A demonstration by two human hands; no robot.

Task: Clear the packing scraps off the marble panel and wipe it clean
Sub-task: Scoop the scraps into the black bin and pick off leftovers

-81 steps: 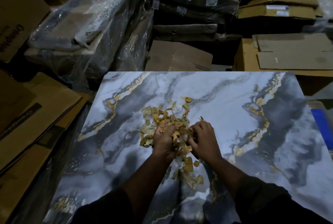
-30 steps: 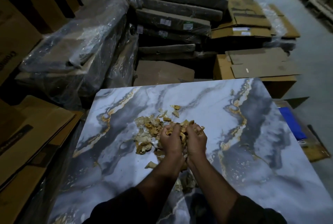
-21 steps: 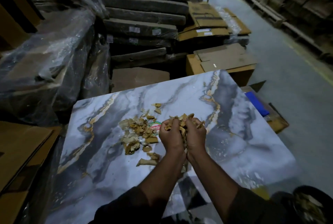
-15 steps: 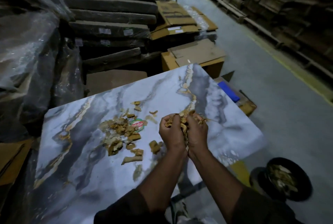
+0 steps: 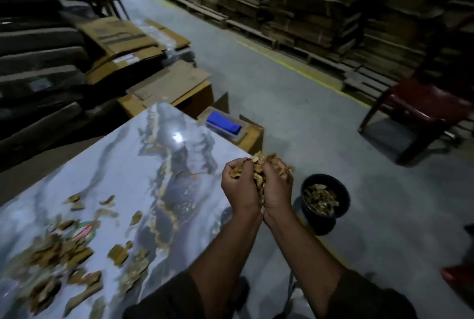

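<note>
Left hand and right hand, cupped tight round tan cardboard scraps, now carried off grey-veined marble panel toward black round bucket; more scraps remain.

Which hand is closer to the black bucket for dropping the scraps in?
The right hand. It sits nearer the black bucket on the floor, while the left hand is on the marble panel side. Both cup the scraps together, so probably both will tip them in.

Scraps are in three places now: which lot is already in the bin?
The scraps in the black bin on the floor, right of the hands. The others are cupped in the left hand and right hand, or lie scattered on the marble panel.
</note>
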